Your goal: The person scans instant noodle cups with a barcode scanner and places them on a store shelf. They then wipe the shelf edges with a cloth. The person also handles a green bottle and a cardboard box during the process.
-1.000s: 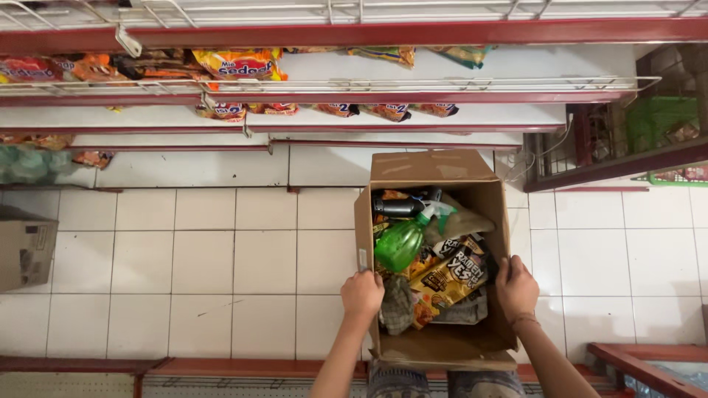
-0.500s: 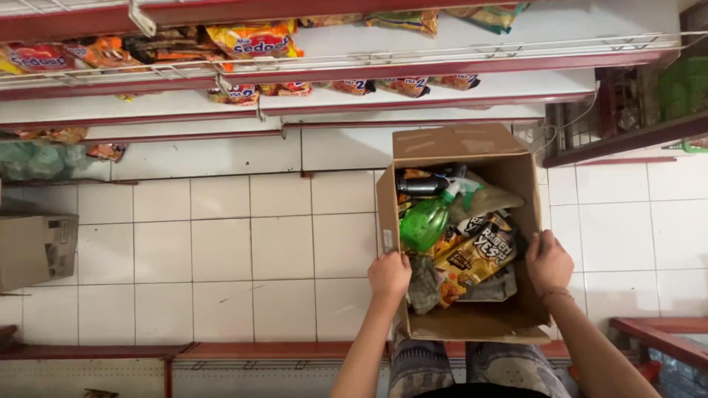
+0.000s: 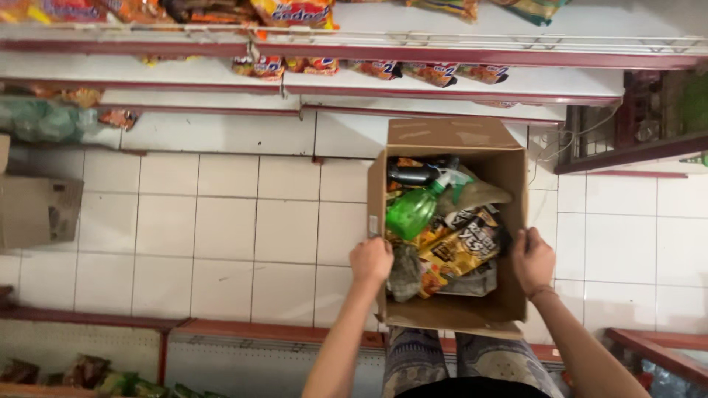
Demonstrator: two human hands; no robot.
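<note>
I look straight down at an open cardboard box (image 3: pixel 450 140) held in front of me above a white tiled floor. My left hand (image 3: pixel 371 260) grips the box's left wall and my right hand (image 3: pixel 532 259) grips its right wall. Inside lie a green spray bottle (image 3: pixel 414 208), a dark bottle (image 3: pixel 415 174), yellow-and-black snack packets (image 3: pixel 461 247) and grey wrapped items. My patterned trousers show below the box.
Red-edged white shelves (image 3: pixel 442 55) with orange and yellow snack packets (image 3: pixel 291 13) run along the top. Another cardboard box (image 3: pixel 37 210) sits on the floor at the left. A low red shelf edge (image 3: pixel 221 328) with packets lies at the bottom, another at the bottom right.
The box and both hands stay together; the view has drifted, so the box now sits slightly right and lower against the shelves. The grip on both walls is unchanged.
</note>
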